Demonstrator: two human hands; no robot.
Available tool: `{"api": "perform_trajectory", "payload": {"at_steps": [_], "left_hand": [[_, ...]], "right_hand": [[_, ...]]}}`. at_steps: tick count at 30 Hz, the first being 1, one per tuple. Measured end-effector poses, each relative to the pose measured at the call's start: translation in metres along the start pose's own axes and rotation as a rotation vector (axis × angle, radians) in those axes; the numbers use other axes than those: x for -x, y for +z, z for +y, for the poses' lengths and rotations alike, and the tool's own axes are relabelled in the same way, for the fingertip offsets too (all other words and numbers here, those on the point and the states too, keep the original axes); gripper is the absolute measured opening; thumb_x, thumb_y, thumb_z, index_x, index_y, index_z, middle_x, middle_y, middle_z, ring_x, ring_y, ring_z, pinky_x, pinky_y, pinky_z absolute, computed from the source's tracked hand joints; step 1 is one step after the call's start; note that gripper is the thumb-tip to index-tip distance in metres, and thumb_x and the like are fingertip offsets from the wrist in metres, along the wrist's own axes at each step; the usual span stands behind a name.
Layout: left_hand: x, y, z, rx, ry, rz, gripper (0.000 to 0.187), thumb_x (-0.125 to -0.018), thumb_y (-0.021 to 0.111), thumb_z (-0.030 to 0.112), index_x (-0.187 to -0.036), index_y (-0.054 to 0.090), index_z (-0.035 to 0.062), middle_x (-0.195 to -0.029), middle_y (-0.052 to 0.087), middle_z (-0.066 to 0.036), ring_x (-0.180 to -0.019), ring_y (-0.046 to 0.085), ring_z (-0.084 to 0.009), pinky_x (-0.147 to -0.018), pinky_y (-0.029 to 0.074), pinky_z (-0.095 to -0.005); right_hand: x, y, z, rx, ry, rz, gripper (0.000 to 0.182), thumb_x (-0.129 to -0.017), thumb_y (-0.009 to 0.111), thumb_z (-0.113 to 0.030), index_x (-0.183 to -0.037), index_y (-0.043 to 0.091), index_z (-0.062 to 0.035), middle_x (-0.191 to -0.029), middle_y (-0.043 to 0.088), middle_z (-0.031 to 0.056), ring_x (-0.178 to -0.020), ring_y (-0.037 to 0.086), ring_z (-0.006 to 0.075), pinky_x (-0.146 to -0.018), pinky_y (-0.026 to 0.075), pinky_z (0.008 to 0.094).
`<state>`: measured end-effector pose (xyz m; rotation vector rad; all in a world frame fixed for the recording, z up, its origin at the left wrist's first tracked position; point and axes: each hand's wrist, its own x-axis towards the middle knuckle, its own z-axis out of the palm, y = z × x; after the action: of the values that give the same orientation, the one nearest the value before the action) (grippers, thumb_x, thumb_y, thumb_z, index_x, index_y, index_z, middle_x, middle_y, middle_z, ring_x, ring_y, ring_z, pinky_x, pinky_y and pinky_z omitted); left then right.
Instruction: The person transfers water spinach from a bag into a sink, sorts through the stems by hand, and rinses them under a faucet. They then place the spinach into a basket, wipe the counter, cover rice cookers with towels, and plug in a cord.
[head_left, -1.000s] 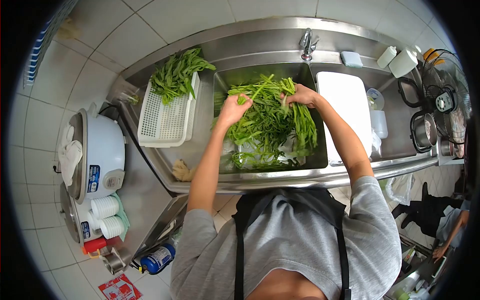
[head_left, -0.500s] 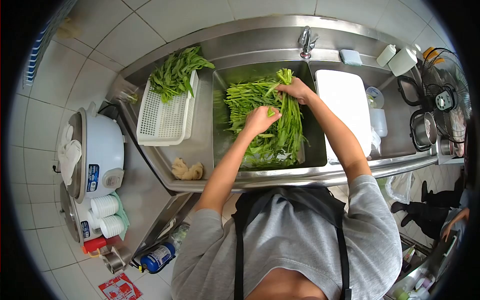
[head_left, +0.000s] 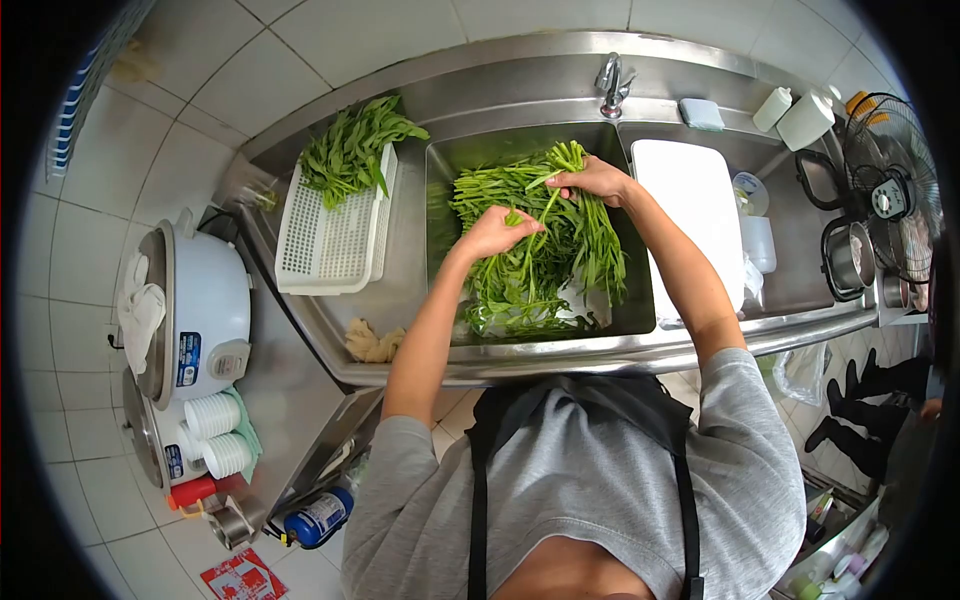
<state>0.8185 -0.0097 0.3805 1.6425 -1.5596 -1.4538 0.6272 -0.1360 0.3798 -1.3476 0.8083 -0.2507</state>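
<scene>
Long-stemmed leafy greens (head_left: 500,200) fill much of the left sink basin (head_left: 640,290), with some water showing beneath the leaves. My right hand (head_left: 595,182) is closed round a bunch of the greens near its cut stem ends, and the leaves hang down toward the front of the basin. Over the middle of the pile, my left hand (head_left: 495,233) pinches a few green stems between thumb and fingers. To the left, a white perforated basket (head_left: 330,250) stands on the drainboard, more greens (head_left: 355,150) heaped at its back end.
A white board (head_left: 690,220) lies over part of the right basin. The faucet (head_left: 613,85) rises behind. A beige cloth (head_left: 374,341) rests at the front left. Rice cookers (head_left: 212,310) stand left; pans (head_left: 848,262) and a fan (head_left: 888,198) are right. Another person's legs (head_left: 865,410) show at right.
My left hand has moved left, away from the bunch, with stems in its fingers. The bunch in my right hand has spread and swung slightly right.
</scene>
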Motion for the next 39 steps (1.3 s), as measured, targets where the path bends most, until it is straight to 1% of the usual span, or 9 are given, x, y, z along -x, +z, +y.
{"api": "perform_trajectory", "payload": {"at_steps": [7, 16, 20, 24, 25, 28, 32, 37, 39], "left_hand": [[0.007, 0.003, -0.003, 0.097, -0.038, -0.145, 0.034, -0.082, 0.063, 0.032, -0.098, 0.06, 0.0024, -0.06, 0.054, 0.002, -0.045, 0.034, -0.0042, -0.042, 0.03, -0.0219], [0.008, 0.008, 0.008, 0.123, -0.014, 0.001, 0.031, -0.084, 0.059, 0.031, -0.098, 0.063, 0.0037, -0.056, 0.049, 0.004, -0.044, 0.035, -0.005, -0.042, 0.029, -0.0214], [0.001, 0.005, 0.003, 0.223, -0.007, 0.023, 0.023, -0.086, 0.055, 0.022, -0.094, 0.063, 0.0026, -0.059, 0.051, 0.003, -0.044, 0.035, -0.0046, -0.042, 0.03, -0.0209], [-0.01, 0.003, -0.013, 0.061, 0.136, 0.355, 0.026, -0.077, 0.049, 0.022, -0.071, 0.064, 0.0007, -0.053, 0.047, 0.0, -0.044, 0.038, -0.0107, -0.045, 0.032, -0.0281], [-0.011, 0.006, -0.015, 0.135, 0.05, 0.477, 0.03, -0.075, 0.049, 0.026, -0.062, 0.061, 0.0014, -0.053, 0.047, -0.002, -0.047, 0.04, -0.0135, -0.049, 0.033, -0.0303], [-0.017, 0.014, -0.022, 0.377, -0.06, 0.586, 0.03, -0.075, 0.049, 0.026, -0.059, 0.057, 0.0014, -0.055, 0.049, -0.004, -0.05, 0.043, -0.0132, -0.049, 0.033, -0.0296], [-0.023, 0.005, -0.055, 0.683, -0.115, 0.645, 0.024, -0.081, 0.046, 0.024, -0.075, 0.056, 0.0026, -0.06, 0.052, -0.005, -0.054, 0.047, -0.0131, -0.051, 0.038, -0.0276], [0.002, -0.002, -0.02, 0.182, 0.04, 0.399, 0.042, -0.08, 0.061, 0.043, -0.095, 0.061, 0.0043, -0.063, 0.053, -0.001, -0.056, 0.047, -0.008, -0.051, 0.039, -0.024], [0.0, 0.001, -0.013, 0.02, 0.126, 0.266, 0.037, -0.08, 0.062, 0.038, -0.091, 0.062, 0.0031, -0.059, 0.052, -0.001, -0.056, 0.046, -0.0094, -0.053, 0.04, -0.0266]], "right_hand": [[0.0, -0.003, -0.003, -0.118, -0.053, -0.013, 0.024, -0.075, 0.07, -0.022, -0.084, 0.06, -0.0023, -0.066, 0.057, 0.0027, -0.054, 0.048, 0.0083, -0.05, 0.04, 0.0206], [0.001, 0.0, -0.008, -0.081, -0.069, -0.028, 0.026, -0.075, 0.07, -0.023, -0.084, 0.06, -0.0015, -0.068, 0.058, 0.0046, -0.056, 0.049, 0.009, -0.052, 0.04, 0.0223], [0.0, 0.002, -0.008, -0.093, -0.085, -0.038, 0.024, -0.075, 0.07, -0.022, -0.084, 0.059, -0.0027, -0.069, 0.058, 0.0037, -0.057, 0.049, 0.0088, -0.053, 0.04, 0.0223], [0.005, 0.01, -0.008, -0.089, -0.154, -0.044, 0.02, -0.073, 0.071, -0.018, -0.084, 0.059, -0.0047, -0.07, 0.059, 0.0023, -0.059, 0.05, 0.0083, -0.054, 0.04, 0.0221], [0.004, 0.013, -0.007, -0.076, -0.176, -0.036, 0.019, -0.073, 0.071, -0.016, -0.084, 0.059, -0.0052, -0.071, 0.06, 0.002, -0.06, 0.051, 0.0082, -0.054, 0.04, 0.022], [0.0, 0.027, 0.0, -0.042, -0.22, 0.044, 0.017, -0.072, 0.07, -0.012, -0.083, 0.06, -0.0054, -0.072, 0.06, 0.001, -0.062, 0.052, 0.0079, -0.056, 0.041, 0.022], [-0.003, 0.022, 0.002, -0.012, -0.17, 0.088, 0.015, -0.071, 0.07, -0.01, -0.081, 0.06, -0.0051, -0.071, 0.06, 0.0004, -0.062, 0.052, 0.0079, -0.056, 0.041, 0.0224], [0.001, 0.023, -0.004, -0.067, -0.155, -0.04, 0.02, -0.073, 0.071, -0.015, -0.085, 0.059, -0.0052, -0.072, 0.059, 0.0008, -0.062, 0.053, 0.0081, -0.054, 0.041, 0.0217], [0.0, 0.028, -0.005, -0.091, -0.119, -0.061, 0.022, -0.072, 0.072, -0.014, -0.086, 0.058, -0.0055, -0.073, 0.059, 0.0009, -0.064, 0.053, 0.0084, -0.055, 0.041, 0.0221]]}}
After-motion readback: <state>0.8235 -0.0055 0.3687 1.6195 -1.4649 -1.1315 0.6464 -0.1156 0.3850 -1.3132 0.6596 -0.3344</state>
